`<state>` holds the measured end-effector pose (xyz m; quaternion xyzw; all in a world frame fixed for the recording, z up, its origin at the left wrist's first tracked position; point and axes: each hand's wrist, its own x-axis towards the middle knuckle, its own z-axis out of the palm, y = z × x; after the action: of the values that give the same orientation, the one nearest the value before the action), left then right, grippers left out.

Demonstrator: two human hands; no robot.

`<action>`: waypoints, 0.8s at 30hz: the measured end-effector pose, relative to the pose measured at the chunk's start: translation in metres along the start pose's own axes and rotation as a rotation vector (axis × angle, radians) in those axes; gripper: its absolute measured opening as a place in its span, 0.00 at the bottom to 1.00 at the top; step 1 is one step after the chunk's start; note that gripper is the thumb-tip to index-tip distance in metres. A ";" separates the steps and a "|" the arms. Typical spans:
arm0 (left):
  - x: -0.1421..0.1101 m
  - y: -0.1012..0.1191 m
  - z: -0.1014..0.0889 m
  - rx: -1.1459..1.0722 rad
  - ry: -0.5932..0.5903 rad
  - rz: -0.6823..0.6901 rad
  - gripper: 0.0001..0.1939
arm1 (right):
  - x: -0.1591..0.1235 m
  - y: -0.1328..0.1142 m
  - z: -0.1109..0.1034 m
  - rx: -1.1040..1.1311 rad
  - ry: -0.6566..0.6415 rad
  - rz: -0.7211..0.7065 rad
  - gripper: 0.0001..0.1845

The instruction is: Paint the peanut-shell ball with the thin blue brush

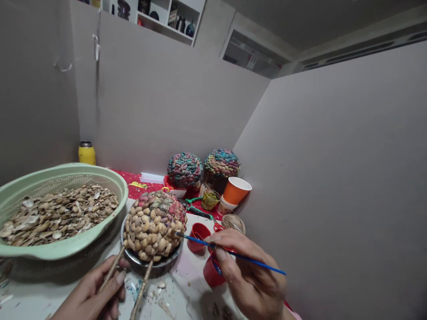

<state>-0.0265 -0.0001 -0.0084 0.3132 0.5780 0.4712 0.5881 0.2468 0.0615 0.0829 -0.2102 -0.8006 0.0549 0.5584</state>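
A dome covered in tan nut shells sits in a shallow metal bowl, its top partly tinted pink and grey-green. Two thin cord-wrapped sticks stretch from its near side. My left hand is closed around the left stick; the right stick lies free of my fingers. Pinched in my right hand is a blue paintbrush, its tip at the dome's right side; whether it touches the shells I cannot tell. Red cups with dark liquid stand below the brush, partly hidden by my right hand.
A green colander of loose shells takes up the left. Behind stand two multicoloured shell domes, an orange paper cup, green-handled pliers, a twine roll and a yellow bottle. Grey partitions enclose the table.
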 end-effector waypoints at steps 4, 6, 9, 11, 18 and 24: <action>0.001 -0.001 -0.002 -0.005 -0.018 0.006 0.53 | 0.002 -0.004 0.000 -0.031 -0.006 -0.045 0.20; 0.003 -0.005 -0.004 -0.005 -0.047 0.016 0.53 | 0.004 -0.008 0.002 -0.045 -0.032 -0.059 0.19; 0.005 -0.012 -0.010 0.010 -0.071 0.033 0.50 | 0.007 -0.014 0.003 -0.056 -0.038 -0.067 0.17; 0.006 -0.017 -0.014 0.025 -0.084 0.046 0.46 | 0.007 -0.016 0.003 -0.063 -0.011 -0.077 0.17; 0.008 -0.022 -0.020 0.038 -0.108 0.063 0.39 | 0.006 -0.010 0.002 -0.095 -0.040 -0.143 0.19; 0.008 -0.019 -0.016 0.014 -0.094 0.064 0.44 | 0.005 -0.019 0.003 -0.025 -0.026 -0.090 0.20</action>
<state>-0.0395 -0.0028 -0.0311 0.3575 0.5425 0.4706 0.5970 0.2377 0.0467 0.0919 -0.1801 -0.8172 0.0225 0.5471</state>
